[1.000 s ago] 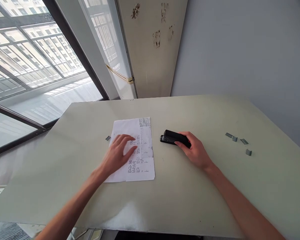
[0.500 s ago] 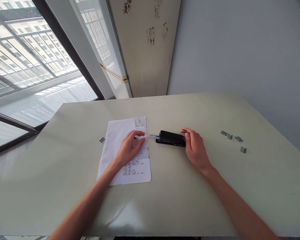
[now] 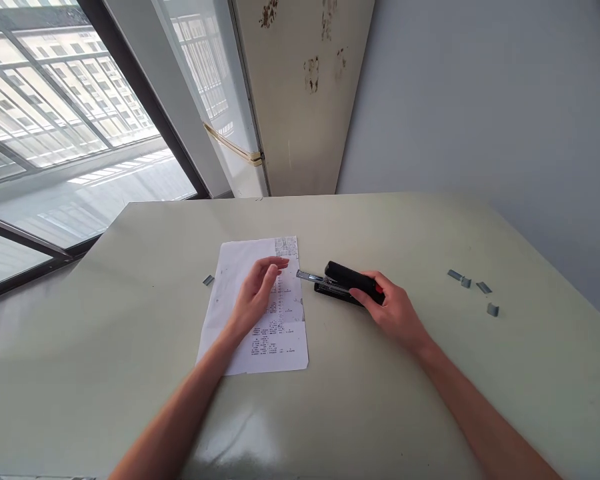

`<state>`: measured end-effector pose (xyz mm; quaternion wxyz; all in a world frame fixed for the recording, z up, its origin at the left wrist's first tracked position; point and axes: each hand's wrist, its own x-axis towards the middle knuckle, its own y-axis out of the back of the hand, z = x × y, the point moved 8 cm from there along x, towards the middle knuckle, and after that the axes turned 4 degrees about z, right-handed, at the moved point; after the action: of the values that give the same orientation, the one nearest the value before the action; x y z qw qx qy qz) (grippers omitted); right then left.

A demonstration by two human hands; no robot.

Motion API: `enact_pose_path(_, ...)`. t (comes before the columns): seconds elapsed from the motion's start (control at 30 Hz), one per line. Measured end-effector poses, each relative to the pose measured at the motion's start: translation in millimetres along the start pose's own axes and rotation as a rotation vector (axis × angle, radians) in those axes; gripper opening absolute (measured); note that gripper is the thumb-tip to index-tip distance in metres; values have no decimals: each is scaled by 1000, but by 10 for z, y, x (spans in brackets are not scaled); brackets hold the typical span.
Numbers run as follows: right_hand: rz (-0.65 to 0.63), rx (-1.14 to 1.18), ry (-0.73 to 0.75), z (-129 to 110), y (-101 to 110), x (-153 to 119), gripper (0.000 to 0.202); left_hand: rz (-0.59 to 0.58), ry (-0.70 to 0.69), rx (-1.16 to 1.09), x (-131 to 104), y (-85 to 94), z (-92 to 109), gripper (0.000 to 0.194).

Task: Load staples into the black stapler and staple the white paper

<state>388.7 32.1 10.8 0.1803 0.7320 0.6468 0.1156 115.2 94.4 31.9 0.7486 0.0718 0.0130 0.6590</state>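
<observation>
Right of the left hand [image 3: 254, 287], gripping the black stapler [image 3: 349, 279] by its rear with the right hand [image 3: 394, 310].
Probably leaves the poking-out metal bit [image 3: 310, 276] free; got the left kinda open over the paper [image 3: 281, 323].

From my station, I find the straight path between left hand [image 3: 256, 293] and right hand [image 3: 396, 312] barred by the stapler [image 3: 350, 275] and its protruding metal tray [image 3: 309, 275]. Passage lies along the near side of the table [image 3: 350, 407] and rightward up to the small grey strips [image 3: 484, 287].

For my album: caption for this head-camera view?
Right hand grips a stapler, metal strip sticking out; left hand over paper.
</observation>
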Motion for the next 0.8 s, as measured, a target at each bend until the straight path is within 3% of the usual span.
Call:
enact_pose_path(0.1,-78,215,-181,-18,-105,-120,45,22,168,-389,17,-20,-147,41)
enact_pose_path(0.2,-215,501,-391,-66,-365,-290,45,-36,373,-676,-25,-175,-284,43)
enact_pose_path(0.33,-363,784,-621,-197,-730,-512,38,-101,442,-786,-115,-299,-230,43)
enact_pose_path(0.47,-414,940,-755,-283,-955,-646,36,-94,428,-800,-150,-224,-146,37)
enact_pose_path(0.63,-428,871,-738,-330,-996,-696,34,-4,412,-690,-101,2,-246,32)
enact_pose_path(0.73,-396,681,-584,-366,-858,-648,38,62,399,-572,-106,121,-307,33)
enact_pose_path(0.8,-310,499,-432,-379,-695,-581,41,94,351,-439,-130,182,-276,37)
